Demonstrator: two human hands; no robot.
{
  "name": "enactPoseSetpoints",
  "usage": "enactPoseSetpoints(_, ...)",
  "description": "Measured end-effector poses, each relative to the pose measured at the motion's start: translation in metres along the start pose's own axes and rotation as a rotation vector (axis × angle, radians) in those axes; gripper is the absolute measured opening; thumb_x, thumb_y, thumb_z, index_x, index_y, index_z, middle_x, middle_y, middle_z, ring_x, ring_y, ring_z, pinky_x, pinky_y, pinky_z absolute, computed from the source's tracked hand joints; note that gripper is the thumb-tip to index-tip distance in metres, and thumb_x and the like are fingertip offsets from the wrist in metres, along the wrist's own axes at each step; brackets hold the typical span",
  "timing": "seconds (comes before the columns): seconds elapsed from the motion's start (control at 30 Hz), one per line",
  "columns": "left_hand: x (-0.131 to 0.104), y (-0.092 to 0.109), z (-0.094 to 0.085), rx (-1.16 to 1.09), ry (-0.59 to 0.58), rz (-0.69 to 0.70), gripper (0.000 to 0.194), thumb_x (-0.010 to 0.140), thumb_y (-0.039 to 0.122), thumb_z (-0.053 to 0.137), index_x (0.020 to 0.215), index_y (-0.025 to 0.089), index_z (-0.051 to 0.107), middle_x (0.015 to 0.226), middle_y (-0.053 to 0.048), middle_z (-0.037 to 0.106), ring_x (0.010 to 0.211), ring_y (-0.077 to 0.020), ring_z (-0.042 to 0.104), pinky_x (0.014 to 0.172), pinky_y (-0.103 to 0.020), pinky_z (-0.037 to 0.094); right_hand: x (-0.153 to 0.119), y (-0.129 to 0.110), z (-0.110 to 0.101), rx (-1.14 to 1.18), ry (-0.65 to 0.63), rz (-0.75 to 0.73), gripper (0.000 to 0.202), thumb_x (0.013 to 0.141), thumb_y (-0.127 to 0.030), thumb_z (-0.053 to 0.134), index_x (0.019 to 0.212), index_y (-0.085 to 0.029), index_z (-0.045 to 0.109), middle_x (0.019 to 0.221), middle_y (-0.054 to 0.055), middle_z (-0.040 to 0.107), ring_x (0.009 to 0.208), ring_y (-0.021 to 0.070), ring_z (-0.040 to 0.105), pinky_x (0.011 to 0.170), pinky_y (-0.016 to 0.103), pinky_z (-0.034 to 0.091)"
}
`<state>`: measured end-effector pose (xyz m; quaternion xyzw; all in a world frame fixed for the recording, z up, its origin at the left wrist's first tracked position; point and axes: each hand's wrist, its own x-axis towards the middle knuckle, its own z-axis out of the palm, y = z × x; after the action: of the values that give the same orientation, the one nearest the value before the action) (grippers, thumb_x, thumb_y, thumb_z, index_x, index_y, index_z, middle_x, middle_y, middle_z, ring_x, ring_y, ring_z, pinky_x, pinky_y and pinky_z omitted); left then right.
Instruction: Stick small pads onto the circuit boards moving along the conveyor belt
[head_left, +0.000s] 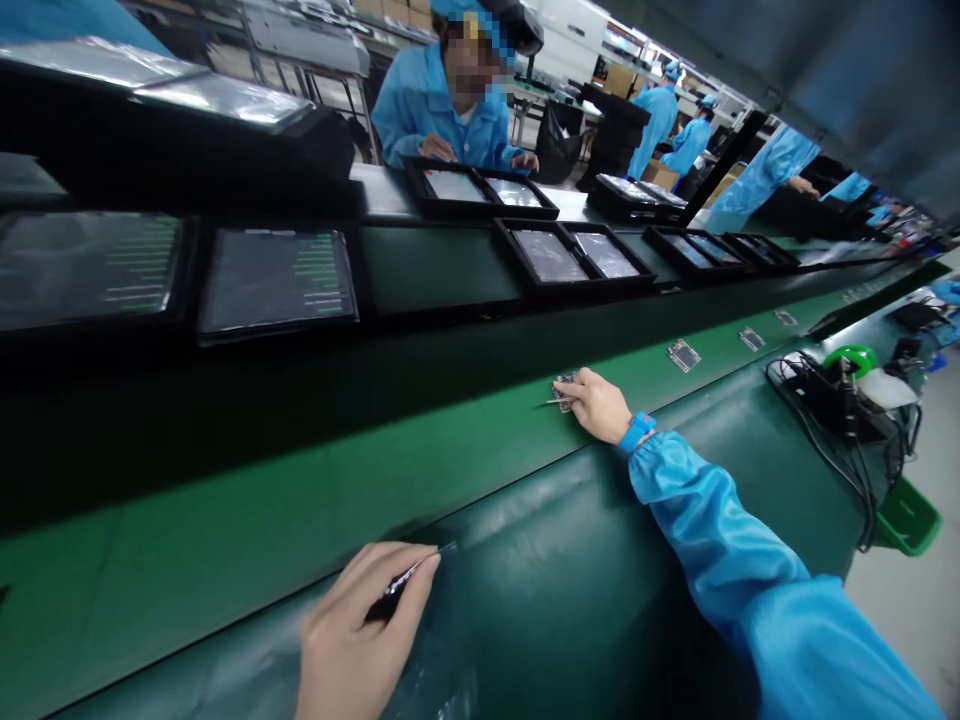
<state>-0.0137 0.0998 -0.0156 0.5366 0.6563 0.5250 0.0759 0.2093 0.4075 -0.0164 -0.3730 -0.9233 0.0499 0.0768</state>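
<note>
My right hand (602, 405), with a blue wrist strap (637, 431), reaches over the green belt. Its fingers are closed at a small circuit board (568, 380), covering part of it. A slim pointed metal tool (556, 402) sticks out from under those fingers; its kind is hard to make out. Near the belt's front edge, my left hand (360, 625) pinches a thin, clear piece of film (448, 548) between thumb and forefinger. Something dark with bright edges shows inside its curl. Clear plastic (442, 685) lies below that hand on the green mat.
More circuit boards (683, 355) lie along the belt (247, 500) to the right. Black trays (574, 285) with film-covered panels stand beyond it. Across the line sits a co-worker (442, 110) in blue. Cables and equipment (847, 400) occupy the right, above a green bin (910, 517).
</note>
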Motion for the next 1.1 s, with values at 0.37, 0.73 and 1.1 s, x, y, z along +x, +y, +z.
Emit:
enactPoseSetpoints(0.37, -0.001, 0.000, -0.008, -0.011, 0.015, -0.011, 0.016, 0.091, 0.029, 0.067, 0.078, 0.022, 0.073, 0.075, -0.001, 0.074, 0.066, -0.0163, 0.070, 0.064, -0.025, 0.057, -0.005, -0.009, -0.020, 0.127, 0.106, 0.128, 0.040, 0.089, -0.018, 0.054, 0.125, -0.021, 0.070, 0.098, 0.008, 0.063, 0.086, 0.0210, 0.060, 0.077, 0.030, 0.048)
enactPoseSetpoints(0.73, -0.008, 0.009, -0.019, -0.061, 0.018, -0.113, 0.022, 0.093, 0.026, 0.062, 0.077, 0.021, 0.075, 0.073, -0.005, 0.073, 0.069, -0.0191, 0.071, 0.065, -0.028, 0.057, -0.033, -0.202, 0.008, 0.961, 0.293, 0.010, 0.036, 0.096, -0.043, 0.054, 0.068, -0.022, 0.046, 0.062, -0.005, 0.044, 0.058, 0.0136, 0.042, 0.057, 0.026, 0.036)
enactPoseSetpoints(1.1, -0.019, 0.006, -0.019, -0.075, 0.027, -0.239, 0.016, 0.083, 0.014, 0.068, 0.072, 0.022, 0.075, 0.070, -0.005, 0.073, 0.071, -0.0212, 0.069, 0.066, -0.030, 0.054, -0.041, -0.218, 0.039, 0.941, 0.419, -0.043, 0.017, 0.095, -0.035, 0.057, 0.086, -0.024, 0.067, 0.078, 0.004, 0.066, 0.071, 0.0241, 0.064, 0.065, 0.034, 0.051)
